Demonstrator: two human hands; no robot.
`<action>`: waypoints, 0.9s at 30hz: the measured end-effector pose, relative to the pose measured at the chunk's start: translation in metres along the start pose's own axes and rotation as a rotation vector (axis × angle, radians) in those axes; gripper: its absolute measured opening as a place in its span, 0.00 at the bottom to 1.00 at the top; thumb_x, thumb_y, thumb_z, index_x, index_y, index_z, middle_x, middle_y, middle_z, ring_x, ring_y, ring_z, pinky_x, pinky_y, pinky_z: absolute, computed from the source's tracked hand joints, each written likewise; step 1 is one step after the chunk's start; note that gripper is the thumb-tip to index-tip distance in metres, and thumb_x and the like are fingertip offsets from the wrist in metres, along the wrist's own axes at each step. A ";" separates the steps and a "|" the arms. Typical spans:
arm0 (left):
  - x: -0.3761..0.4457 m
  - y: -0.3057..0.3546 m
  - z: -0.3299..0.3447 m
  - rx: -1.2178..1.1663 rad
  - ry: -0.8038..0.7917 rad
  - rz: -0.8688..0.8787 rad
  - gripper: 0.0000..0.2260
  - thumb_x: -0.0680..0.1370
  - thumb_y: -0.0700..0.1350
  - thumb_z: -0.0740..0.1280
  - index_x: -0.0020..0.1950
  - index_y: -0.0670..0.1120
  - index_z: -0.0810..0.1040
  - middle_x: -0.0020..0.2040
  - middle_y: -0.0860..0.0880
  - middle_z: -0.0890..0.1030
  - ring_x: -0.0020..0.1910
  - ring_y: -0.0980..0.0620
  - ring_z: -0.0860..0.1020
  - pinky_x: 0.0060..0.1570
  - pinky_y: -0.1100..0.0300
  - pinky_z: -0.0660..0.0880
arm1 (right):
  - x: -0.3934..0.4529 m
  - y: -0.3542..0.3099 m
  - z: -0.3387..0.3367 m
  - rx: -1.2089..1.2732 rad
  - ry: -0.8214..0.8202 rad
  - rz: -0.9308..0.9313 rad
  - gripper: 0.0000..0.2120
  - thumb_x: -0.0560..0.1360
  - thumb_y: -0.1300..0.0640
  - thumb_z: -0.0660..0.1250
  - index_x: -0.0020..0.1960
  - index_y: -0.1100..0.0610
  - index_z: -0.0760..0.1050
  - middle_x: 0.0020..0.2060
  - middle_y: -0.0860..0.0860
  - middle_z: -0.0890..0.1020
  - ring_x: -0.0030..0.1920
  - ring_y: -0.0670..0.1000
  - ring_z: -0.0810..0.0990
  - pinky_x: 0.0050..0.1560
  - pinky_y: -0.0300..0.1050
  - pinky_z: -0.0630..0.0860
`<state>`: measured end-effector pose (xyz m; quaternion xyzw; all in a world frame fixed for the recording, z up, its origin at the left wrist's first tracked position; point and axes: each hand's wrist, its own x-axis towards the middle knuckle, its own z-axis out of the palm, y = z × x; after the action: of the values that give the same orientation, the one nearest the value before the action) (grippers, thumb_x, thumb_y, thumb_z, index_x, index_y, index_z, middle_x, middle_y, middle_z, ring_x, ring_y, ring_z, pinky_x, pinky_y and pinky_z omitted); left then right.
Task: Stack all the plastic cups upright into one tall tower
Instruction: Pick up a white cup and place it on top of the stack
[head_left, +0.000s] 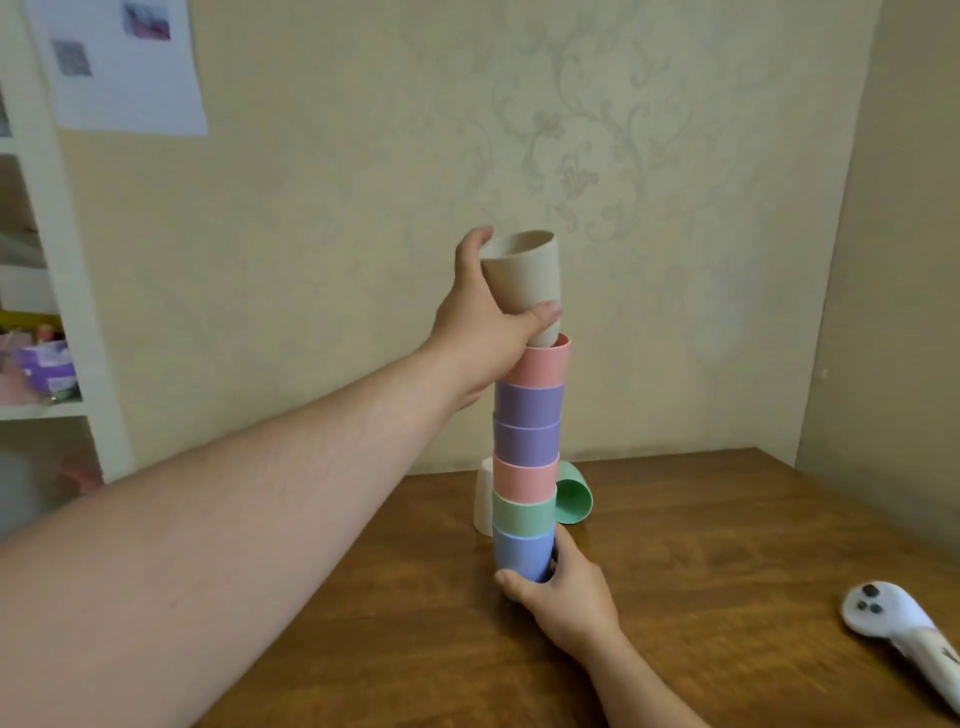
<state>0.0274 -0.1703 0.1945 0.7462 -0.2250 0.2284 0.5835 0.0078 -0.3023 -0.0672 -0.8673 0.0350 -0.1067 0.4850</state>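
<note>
A tower of nested upright cups (527, 441) stands on the wooden table (701, 545): blue at the bottom, then green, pink, two purple and pink on top. My left hand (483, 322) grips a beige cup (524, 280), tilted slightly, with its base dipping into the top pink cup (540, 364). My right hand (563, 597) wraps around the blue bottom cup (522, 556) at the table. Behind the tower, a white cup (484, 499) stands upside down and a green cup (574, 496) lies on its side.
A white controller (893, 621) lies on the table at the right. The wall is close behind the tower, and another wall closes the right side. A white shelf unit (47, 291) with small items stands at the left.
</note>
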 end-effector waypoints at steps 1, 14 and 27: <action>0.000 -0.003 0.002 0.044 -0.041 -0.023 0.43 0.74 0.46 0.80 0.80 0.61 0.57 0.66 0.51 0.75 0.60 0.50 0.80 0.59 0.55 0.80 | 0.000 0.001 0.000 0.001 0.003 -0.002 0.41 0.64 0.34 0.79 0.73 0.35 0.69 0.58 0.36 0.83 0.55 0.42 0.83 0.59 0.48 0.82; -0.019 -0.056 -0.001 -0.032 -0.224 -0.146 0.58 0.74 0.54 0.80 0.82 0.66 0.34 0.78 0.55 0.72 0.69 0.56 0.78 0.65 0.55 0.74 | 0.006 0.005 0.001 0.021 -0.010 -0.030 0.42 0.66 0.36 0.81 0.76 0.39 0.68 0.62 0.39 0.83 0.58 0.44 0.82 0.60 0.47 0.81; -0.124 -0.222 -0.026 0.078 -0.270 -0.509 0.38 0.64 0.51 0.85 0.70 0.64 0.73 0.63 0.61 0.83 0.63 0.59 0.80 0.63 0.54 0.80 | 0.023 -0.034 0.052 0.025 -0.117 -0.024 0.36 0.66 0.48 0.82 0.70 0.43 0.72 0.59 0.43 0.84 0.57 0.46 0.84 0.61 0.48 0.82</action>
<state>0.0602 -0.0876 -0.0449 0.8243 -0.0972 -0.0183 0.5575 0.0403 -0.2446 -0.0618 -0.8663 -0.0053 -0.0621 0.4955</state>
